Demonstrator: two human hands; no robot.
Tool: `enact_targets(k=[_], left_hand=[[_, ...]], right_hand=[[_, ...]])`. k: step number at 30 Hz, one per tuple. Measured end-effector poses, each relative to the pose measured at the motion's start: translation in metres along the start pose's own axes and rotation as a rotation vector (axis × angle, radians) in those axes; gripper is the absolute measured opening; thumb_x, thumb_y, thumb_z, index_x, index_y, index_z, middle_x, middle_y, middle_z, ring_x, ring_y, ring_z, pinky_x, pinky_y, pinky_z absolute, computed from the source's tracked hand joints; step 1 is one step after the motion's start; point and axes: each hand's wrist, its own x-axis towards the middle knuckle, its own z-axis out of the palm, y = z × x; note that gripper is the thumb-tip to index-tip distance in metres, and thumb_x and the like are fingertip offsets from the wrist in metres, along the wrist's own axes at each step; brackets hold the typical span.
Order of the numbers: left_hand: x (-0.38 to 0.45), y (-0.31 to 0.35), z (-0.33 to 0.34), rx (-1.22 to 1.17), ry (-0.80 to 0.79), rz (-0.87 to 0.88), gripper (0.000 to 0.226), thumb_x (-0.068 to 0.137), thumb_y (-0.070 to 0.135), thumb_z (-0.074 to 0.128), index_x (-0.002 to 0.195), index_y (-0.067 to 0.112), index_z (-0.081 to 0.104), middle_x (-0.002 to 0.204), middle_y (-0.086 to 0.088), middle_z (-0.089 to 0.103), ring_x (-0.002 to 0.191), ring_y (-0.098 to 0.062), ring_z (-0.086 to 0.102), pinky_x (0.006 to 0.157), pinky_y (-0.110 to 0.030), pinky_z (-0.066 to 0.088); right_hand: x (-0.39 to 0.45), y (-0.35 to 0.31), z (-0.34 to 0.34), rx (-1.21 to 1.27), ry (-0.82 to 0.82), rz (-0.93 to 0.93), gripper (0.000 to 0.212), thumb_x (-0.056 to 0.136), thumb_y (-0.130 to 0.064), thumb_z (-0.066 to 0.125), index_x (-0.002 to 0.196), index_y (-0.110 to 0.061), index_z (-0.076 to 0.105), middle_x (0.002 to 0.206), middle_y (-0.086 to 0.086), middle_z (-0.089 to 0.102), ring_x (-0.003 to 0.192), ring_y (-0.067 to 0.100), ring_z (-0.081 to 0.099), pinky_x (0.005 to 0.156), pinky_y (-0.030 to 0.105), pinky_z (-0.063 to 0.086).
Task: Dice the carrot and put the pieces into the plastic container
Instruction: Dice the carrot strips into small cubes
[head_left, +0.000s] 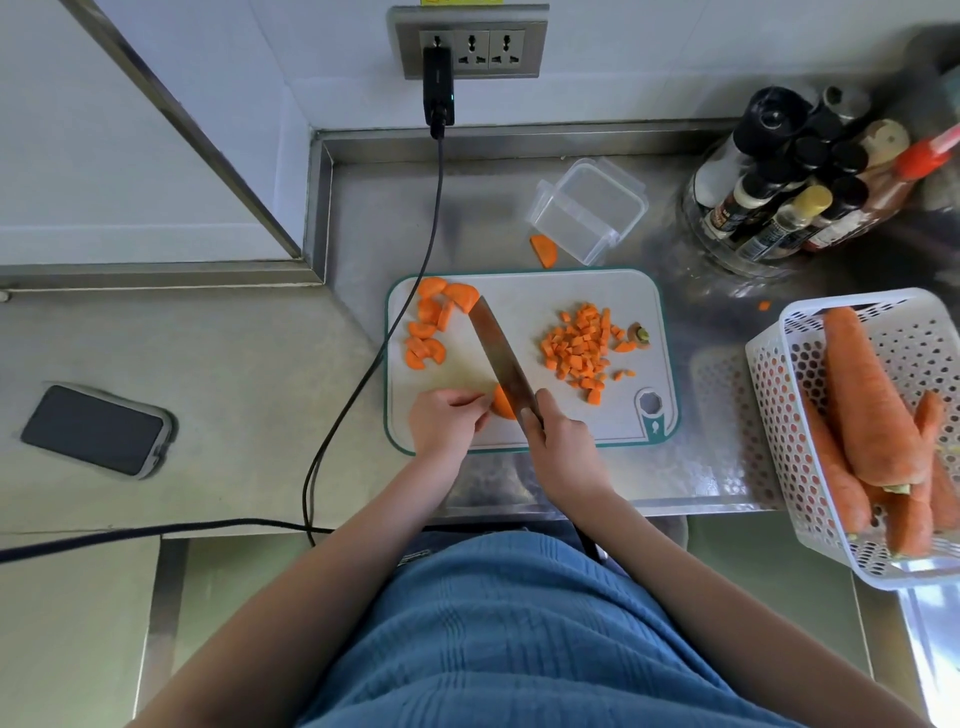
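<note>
While the container (587, 210) beyond the board (524, 312) holds nothing and the basket (779, 395) holds whole carrots (867, 395), the left hand (447, 421) pinches a carrot piece (503, 402) on the board; the right hand (558, 441) grips the knife (501, 358), blade against the piece, dice (582, 345) heaped at right.

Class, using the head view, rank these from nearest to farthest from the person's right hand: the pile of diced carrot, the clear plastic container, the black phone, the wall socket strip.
Measured from the right hand gripping the knife:
1. Pile of diced orange carrot, on the cutting board just beyond the hand.
2. Clear plastic container, behind the board.
3. Wall socket strip, up on the back wall.
4. Black phone, far left on the counter.
</note>
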Motion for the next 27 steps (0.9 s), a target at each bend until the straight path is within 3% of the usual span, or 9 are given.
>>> enact_targets(k=[8, 13, 17, 20, 27], left_hand=[[-0.002, 0.001, 0.002, -0.126, 0.006, -0.096, 0.009, 0.076, 0.013, 0.076, 0.069, 0.016, 0.073, 0.068, -0.004, 0.072, 0.073, -0.021, 0.07, 0.077, -0.032, 0.057], [-0.003, 0.004, 0.002, -0.109, 0.014, -0.092, 0.003, 0.077, 0.012, 0.074, 0.075, 0.012, 0.074, 0.07, -0.004, 0.071, 0.071, -0.018, 0.068, 0.072, -0.025, 0.056], [-0.004, 0.006, 0.002, -0.097, 0.014, -0.097, 0.013, 0.077, 0.013, 0.074, 0.065, 0.018, 0.071, 0.066, -0.002, 0.07, 0.065, -0.012, 0.065, 0.069, -0.022, 0.054], [-0.003, 0.004, 0.002, -0.134, 0.013, -0.112, 0.003, 0.078, 0.011, 0.074, 0.076, 0.01, 0.074, 0.072, -0.005, 0.072, 0.068, -0.014, 0.068, 0.068, -0.02, 0.055], [-0.003, 0.003, 0.004, -0.145, 0.017, -0.116, 0.007, 0.08, 0.011, 0.073, 0.084, 0.006, 0.074, 0.075, -0.005, 0.072, 0.07, -0.014, 0.068, 0.06, -0.014, 0.052]], right_hand=[[0.002, -0.001, 0.004, -0.041, 0.004, 0.016, 0.016, 0.103, -0.031, 0.031, 0.103, -0.017, 0.039, 0.073, 0.013, 0.061, 0.062, 0.03, 0.06, 0.057, 0.045, 0.054], [0.003, -0.001, 0.01, -0.116, 0.003, 0.034, 0.015, 0.104, -0.029, 0.029, 0.106, -0.018, 0.038, 0.076, 0.013, 0.062, 0.065, 0.032, 0.061, 0.061, 0.047, 0.056], [0.004, -0.004, 0.015, -0.226, -0.013, 0.065, 0.013, 0.104, -0.027, 0.028, 0.11, -0.017, 0.035, 0.083, 0.015, 0.063, 0.072, 0.036, 0.061, 0.065, 0.045, 0.055], [0.007, -0.006, 0.019, -0.274, -0.043, 0.103, 0.015, 0.104, -0.026, 0.028, 0.114, -0.017, 0.035, 0.091, 0.016, 0.063, 0.079, 0.034, 0.063, 0.07, 0.047, 0.055], [0.01, -0.005, 0.018, -0.272, -0.057, 0.117, 0.018, 0.104, -0.029, 0.029, 0.115, -0.016, 0.036, 0.094, 0.015, 0.064, 0.081, 0.033, 0.064, 0.073, 0.047, 0.056]])
